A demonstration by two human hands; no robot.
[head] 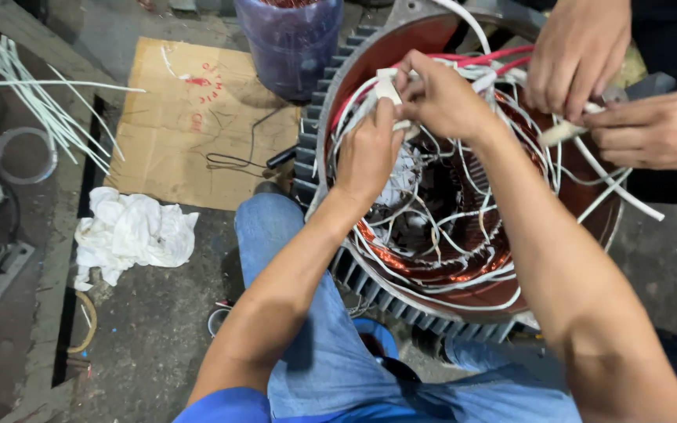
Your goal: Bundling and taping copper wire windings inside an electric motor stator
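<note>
A person's left hand (367,153) and right hand (440,95) meet at the upper rim of a large electric motor stator (464,313), its open bore tilted up toward the camera and its axis running away from the viewer. Both hands have their fingers closed on a white sleeved lead (388,86), which stands roughly upright between them; its lower end is lost among the windings. Inside the finned housing, copper coils (401,262) curve around the bore, crossed by many white sleeved wires too tangled to count; two red leads (495,56) run along the top. The far rim of the stator is cut off by the frame's upper edge.

Two more hands, a co-worker's (577,51), enter from the upper right and pinch another white sleeve (562,133); that person's body is out of frame.

On the floor to the left lie one crumpled white rag (131,231), one sheet of brown cardboard (190,117), a loose bundle of white sleeving tubes (41,102) and a black cable (237,160). A purple bucket (287,43) stands behind the stator, its top cut off. The person's jeans-clad knee (307,313) rests against the housing.
</note>
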